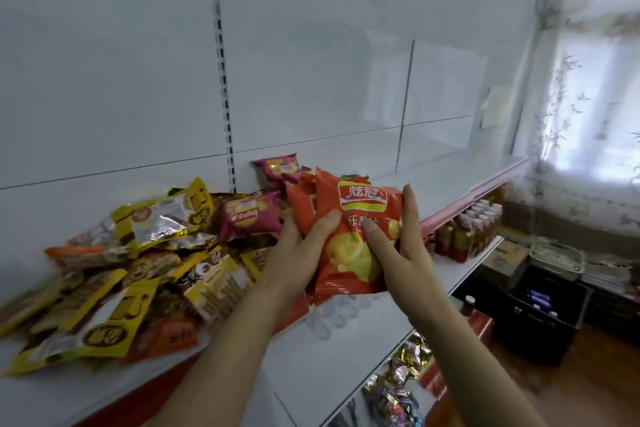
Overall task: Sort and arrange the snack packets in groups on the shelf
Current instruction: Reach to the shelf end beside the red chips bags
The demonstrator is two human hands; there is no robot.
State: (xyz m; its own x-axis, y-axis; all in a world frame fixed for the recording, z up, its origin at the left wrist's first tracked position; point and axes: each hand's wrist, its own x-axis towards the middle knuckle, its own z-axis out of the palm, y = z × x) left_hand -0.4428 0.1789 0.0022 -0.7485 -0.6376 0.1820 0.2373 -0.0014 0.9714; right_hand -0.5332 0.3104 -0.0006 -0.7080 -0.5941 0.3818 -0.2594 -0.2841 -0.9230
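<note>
1. Both hands grasp a stack of orange-red crisp packets (349,236) held just above the white shelf (346,333), at the centre of the view.
2. The left hand (298,253) curls round the stack's left side, thumb pressed on the front packet — at least one more orange-red packet shows behind it.
3. The right hand (398,243) grips the right edge, fingers running up the side and thumb on the printed front.
4. At 9 o'clock from the hands lies a loose heap of yellow-and-brown snack packets (114,274) spread over the shelf, some overlapping.
5. At 11 o'clock, two magenta crisp packets: one (251,215) just beside the left hand, another (277,166) farther back against the shelf's rear panel.
6. At 3 o'clock, on a lower shelf, stands a block of bottles (467,229) — labels too blurred to read.
7. At 5 o'clock, lower still, shiny wrapped sweets (398,388) lie in a pile.
</note>
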